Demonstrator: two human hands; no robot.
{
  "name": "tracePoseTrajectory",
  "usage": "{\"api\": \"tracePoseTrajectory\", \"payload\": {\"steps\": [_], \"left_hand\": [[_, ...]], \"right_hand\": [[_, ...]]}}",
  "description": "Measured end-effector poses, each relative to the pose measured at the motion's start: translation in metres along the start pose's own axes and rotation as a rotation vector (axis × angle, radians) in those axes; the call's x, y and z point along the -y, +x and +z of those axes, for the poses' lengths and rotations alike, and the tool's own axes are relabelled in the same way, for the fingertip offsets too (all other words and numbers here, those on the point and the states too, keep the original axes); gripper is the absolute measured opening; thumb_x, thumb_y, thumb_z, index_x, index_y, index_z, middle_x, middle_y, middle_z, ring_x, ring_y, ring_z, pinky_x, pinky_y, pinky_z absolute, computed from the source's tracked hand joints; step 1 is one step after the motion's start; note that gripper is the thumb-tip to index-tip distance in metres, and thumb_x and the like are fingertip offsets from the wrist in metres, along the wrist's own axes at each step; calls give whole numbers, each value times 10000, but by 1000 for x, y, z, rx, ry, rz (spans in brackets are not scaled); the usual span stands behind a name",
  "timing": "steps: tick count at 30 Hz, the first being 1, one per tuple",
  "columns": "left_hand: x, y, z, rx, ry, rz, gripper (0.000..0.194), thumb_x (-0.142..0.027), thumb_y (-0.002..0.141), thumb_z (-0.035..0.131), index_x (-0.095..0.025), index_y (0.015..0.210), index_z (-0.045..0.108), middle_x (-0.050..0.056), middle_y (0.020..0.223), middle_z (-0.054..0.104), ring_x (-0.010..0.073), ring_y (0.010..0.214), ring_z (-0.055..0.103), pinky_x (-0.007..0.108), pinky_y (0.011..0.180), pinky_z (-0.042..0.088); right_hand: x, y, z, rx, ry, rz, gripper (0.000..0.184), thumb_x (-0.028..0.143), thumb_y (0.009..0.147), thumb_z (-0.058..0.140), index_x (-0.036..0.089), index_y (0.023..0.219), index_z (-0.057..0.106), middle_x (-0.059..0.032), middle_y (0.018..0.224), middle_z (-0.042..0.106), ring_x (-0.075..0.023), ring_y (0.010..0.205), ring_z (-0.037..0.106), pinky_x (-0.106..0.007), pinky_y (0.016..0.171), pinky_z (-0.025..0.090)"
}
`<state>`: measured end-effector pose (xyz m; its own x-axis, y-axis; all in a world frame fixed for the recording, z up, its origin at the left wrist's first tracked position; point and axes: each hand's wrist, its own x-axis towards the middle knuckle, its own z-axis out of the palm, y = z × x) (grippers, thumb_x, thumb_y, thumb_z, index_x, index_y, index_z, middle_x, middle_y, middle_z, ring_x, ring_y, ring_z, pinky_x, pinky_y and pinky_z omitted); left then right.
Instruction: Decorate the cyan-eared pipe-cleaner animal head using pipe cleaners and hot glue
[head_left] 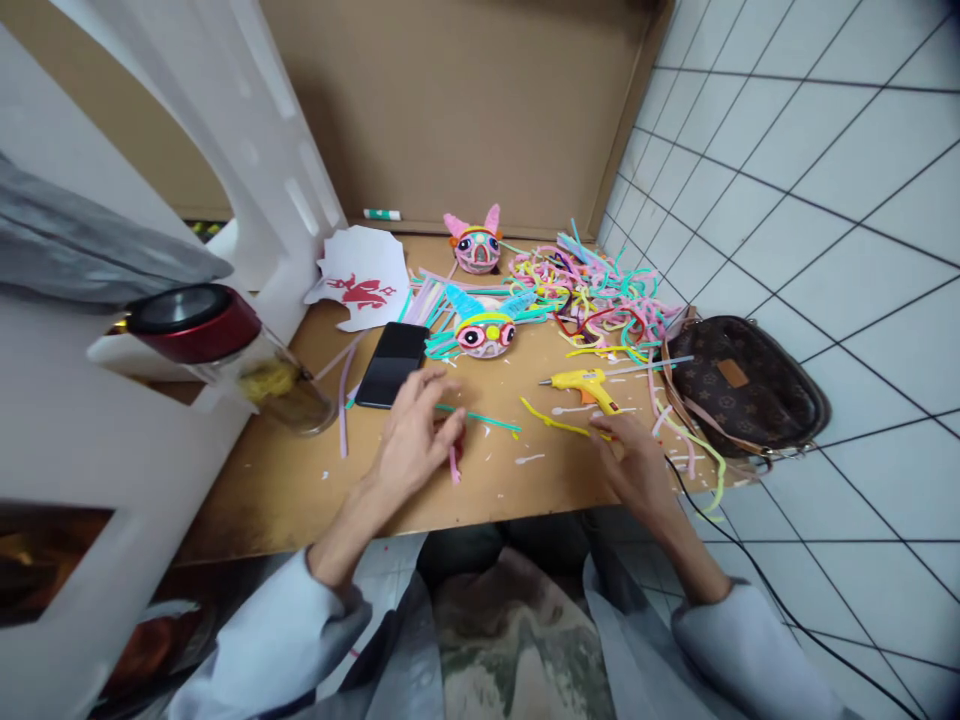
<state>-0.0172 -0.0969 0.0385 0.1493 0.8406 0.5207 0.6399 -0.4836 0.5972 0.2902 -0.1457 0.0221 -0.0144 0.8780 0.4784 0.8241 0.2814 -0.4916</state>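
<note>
My left hand (420, 430) hovers over the table beside a black phone (394, 362), fingers apart and holding nothing I can make out. Just under its thumb is a short pink pipe cleaner (454, 467), and a green pipe cleaner (480, 416) stretches out past its fingers. Near the handle of a yellow glue gun (581, 384) is my right hand (636, 468), fingers loosely spread; whether they touch the handle is hard to see. A yellow pipe cleaner (551, 417) lies between the hands. Behind them sits a pipe-cleaner animal head (486, 332) with blue ears.
A second head (477, 247) with pink ears stands at the back, beside a tangled pile of pipe cleaners (600, 290). At left are a glass bottle (277, 385) and a white paper (364, 275). A brown bag (742, 380) and a black cable (750, 565) are at right.
</note>
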Motion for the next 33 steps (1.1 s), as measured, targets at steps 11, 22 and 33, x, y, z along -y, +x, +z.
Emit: {"api": "tracePoseTrajectory", "payload": {"steps": [11, 22, 33], "left_hand": [[13, -52, -19, -4, 99, -143, 152, -348, 928, 574, -237, 916, 677, 76, 994, 721, 250, 967, 665, 411, 898, 540], [-18, 2, -4, 187, 213, -110, 145, -302, 916, 567, -209, 1007, 629, 100, 1114, 704, 280, 1045, 647, 428, 919, 505], [23, 78, 42, -13, -519, -480, 799, -198, 733, 724, -193, 1466, 408, 160, 1469, 533, 288, 1252, 611, 417, 1034, 512]], "right_hand": [[13, 16, 25, 191, -324, -135, 211, 232, 919, 518, 191, 975, 717, -143, 981, 741, -297, 931, 625, -408, 813, 415], [62, 65, 22, 283, 356, 96, 279, 427, 886, 499, 230, 693, 542, 11, 604, 579, -155, 598, 547, -295, 631, 396], [34, 128, 101, 125, 704, 535, 958, 410, 558, 794, 239, 1436, 450, -157, 1474, 475, -227, 954, 665, -435, 925, 565]]}}
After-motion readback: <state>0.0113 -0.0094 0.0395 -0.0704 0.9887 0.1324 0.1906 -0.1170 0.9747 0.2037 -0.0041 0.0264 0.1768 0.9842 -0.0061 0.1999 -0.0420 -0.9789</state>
